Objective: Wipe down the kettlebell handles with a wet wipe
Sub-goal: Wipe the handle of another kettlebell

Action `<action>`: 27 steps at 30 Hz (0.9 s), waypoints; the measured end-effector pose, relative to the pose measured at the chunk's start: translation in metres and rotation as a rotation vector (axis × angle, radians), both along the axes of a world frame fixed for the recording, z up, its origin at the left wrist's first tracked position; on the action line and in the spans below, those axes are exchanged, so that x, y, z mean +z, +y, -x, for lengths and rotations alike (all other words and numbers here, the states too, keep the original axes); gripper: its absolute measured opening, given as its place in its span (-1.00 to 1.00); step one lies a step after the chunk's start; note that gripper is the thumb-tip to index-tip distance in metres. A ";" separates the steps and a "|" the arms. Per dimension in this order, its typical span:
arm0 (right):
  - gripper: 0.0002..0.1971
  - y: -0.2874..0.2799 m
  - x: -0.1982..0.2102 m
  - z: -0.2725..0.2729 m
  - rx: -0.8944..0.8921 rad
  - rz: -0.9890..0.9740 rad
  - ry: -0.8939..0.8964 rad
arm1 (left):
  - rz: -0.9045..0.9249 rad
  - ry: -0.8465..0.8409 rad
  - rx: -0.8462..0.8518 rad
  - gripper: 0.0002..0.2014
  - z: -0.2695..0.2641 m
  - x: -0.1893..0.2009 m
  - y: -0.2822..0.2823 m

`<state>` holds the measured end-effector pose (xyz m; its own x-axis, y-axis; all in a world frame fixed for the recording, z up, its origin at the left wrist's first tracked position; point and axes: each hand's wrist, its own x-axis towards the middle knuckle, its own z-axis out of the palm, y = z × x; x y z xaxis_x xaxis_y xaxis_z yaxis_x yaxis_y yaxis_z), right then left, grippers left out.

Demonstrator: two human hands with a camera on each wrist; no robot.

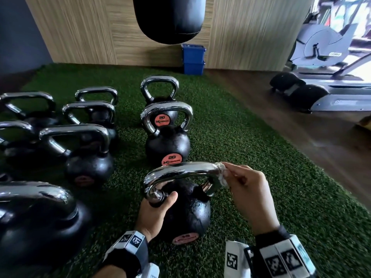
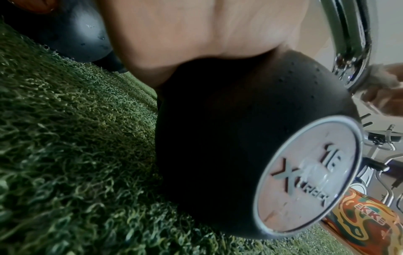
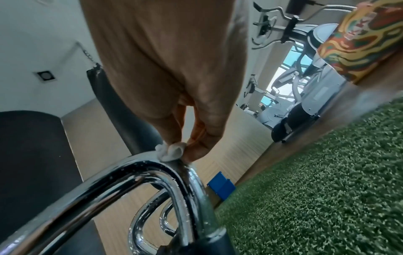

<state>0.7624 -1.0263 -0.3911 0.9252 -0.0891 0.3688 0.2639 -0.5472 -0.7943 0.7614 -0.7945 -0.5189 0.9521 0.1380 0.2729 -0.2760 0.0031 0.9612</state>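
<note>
Gripping: our left hand (image 1: 154, 213) wraps kettlebell (image 1: 186, 209) handle base.
R hand (image 1: 247, 189): pinches wet wipe (image 1: 221, 174) on handle bend.
Nearby: more kettlebells (image 1: 167, 135) w/ turf (image 1: 251, 157), punch bag (image 1: 169, 19) ahead.

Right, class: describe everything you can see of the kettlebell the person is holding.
The kettlebell has a round, matte black, pitted body and a shiny chrome loop handle beaded with droplets. A pale round badge reads 16. It stands on green turf, tilted. The left hand grips the handle's left base; the right hand pinches a white wet wipe against its right bend.
</note>
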 end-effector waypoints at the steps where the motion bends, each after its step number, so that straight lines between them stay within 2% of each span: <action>1: -0.73 0.000 -0.004 0.000 -0.008 -0.031 -0.005 | 0.000 0.002 0.013 -0.53 0.001 0.000 0.000; 4: -0.79 0.003 -0.019 0.002 -0.020 -0.175 0.006 | -0.024 0.078 0.066 -0.60 0.004 0.002 0.000; 8: -0.80 0.003 -0.045 0.004 0.068 -0.603 0.307 | -0.107 0.198 0.116 -0.64 0.011 0.013 -0.001; 11: -0.81 0.008 -0.058 0.009 0.162 -0.856 0.442 | -0.181 0.290 0.122 -0.53 0.017 0.027 0.000; 12: -0.81 0.008 -0.060 0.009 0.150 -0.875 0.449 | -0.247 0.348 0.129 -0.47 0.020 0.032 0.001; 14: -0.80 0.007 -0.058 0.010 0.094 -0.767 0.442 | -0.448 0.526 0.127 -0.32 0.027 0.045 0.004; 16: -0.81 0.002 -0.053 0.014 0.060 -0.607 0.430 | -0.761 0.676 0.072 -0.19 0.034 0.059 0.008; 18: -0.83 -0.001 -0.048 0.021 0.054 -0.478 0.417 | -1.079 0.717 0.052 -0.14 0.043 0.075 0.013; 20: -0.80 -0.001 -0.040 0.030 0.124 -0.397 0.430 | -1.236 0.663 0.078 -0.24 0.050 0.088 0.017; 21: -0.77 0.000 -0.035 0.034 0.189 -0.384 0.437 | -1.200 0.627 0.047 -0.32 0.051 0.094 0.019; 22: -0.75 0.002 -0.029 0.038 0.257 -0.373 0.434 | -1.031 0.590 -0.021 -0.39 0.052 0.099 0.020; 25: -0.75 0.015 -0.009 0.046 0.381 -0.310 0.325 | -0.278 0.576 -0.218 -0.44 0.052 0.119 0.013; 27: -0.80 0.024 0.004 0.049 0.383 -0.205 0.195 | -0.036 0.591 -0.300 -0.46 0.052 0.128 0.006</action>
<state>0.7131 -1.0026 -0.3871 0.9560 0.2190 0.1951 0.2509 -0.2661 -0.9307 0.7089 -0.7882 -0.3907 0.9385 -0.1559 -0.3080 0.3059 -0.0377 0.9513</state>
